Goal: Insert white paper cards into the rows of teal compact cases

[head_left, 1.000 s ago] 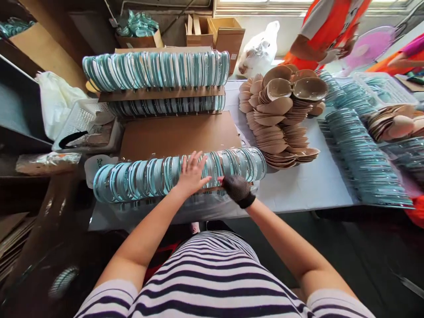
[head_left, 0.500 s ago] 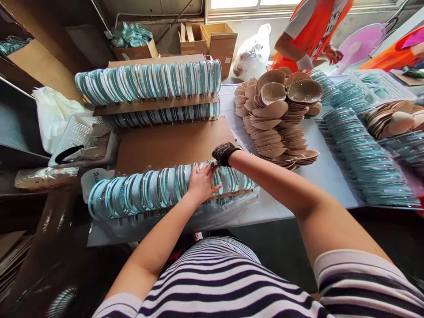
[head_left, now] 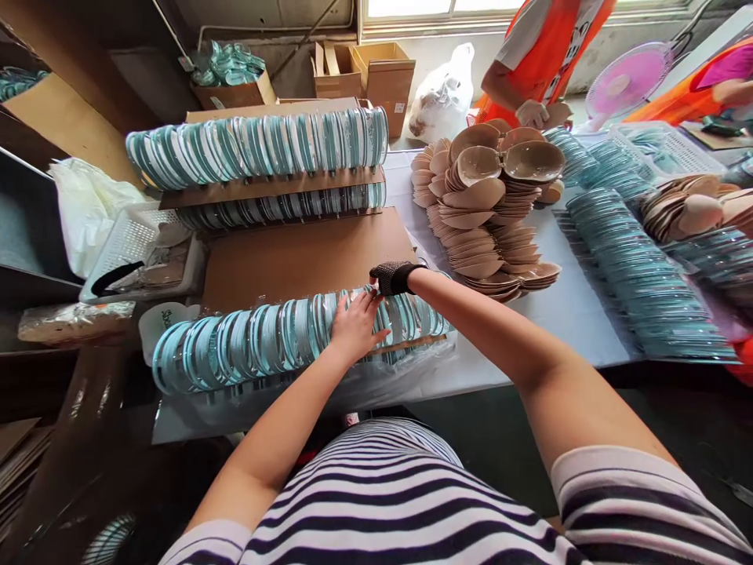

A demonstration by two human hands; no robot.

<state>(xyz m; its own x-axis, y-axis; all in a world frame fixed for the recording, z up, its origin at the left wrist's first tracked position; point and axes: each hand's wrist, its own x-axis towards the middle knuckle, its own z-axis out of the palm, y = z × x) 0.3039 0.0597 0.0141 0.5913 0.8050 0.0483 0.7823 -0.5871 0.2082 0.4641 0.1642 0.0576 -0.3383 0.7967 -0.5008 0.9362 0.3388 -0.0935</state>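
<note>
A long row of upright, rounded flat pieces in shiny clear wrapping [head_left: 252,341], teal and white, stands along the near edge of the table. My left hand [head_left: 354,323] is bare and lies on top of the row toward its right end, fingers spread and thumb out. Just beyond its fingertips, my right hand [head_left: 391,278] wears a dark mesh glove and bends down over the far side of the row. Its fingers are curled together; whatever lies between them is hidden. Brown cardboard [head_left: 306,251] lies flat behind the row.
Two more rows of wrapped pieces [head_left: 259,145] stand on cardboard behind. Piled beige cup-shaped pieces [head_left: 471,224] are to the right, with stacked teal packets [head_left: 647,275] beyond. A white basket [head_left: 121,243] sits left. A co-worker in an orange vest [head_left: 541,63] stands across the table.
My right hand has shifted slightly left, closer to my left fingertips, and its fingers curl more. My left hand stays on the row. The co-worker's gloved hand has moved down beside the beige pile.
</note>
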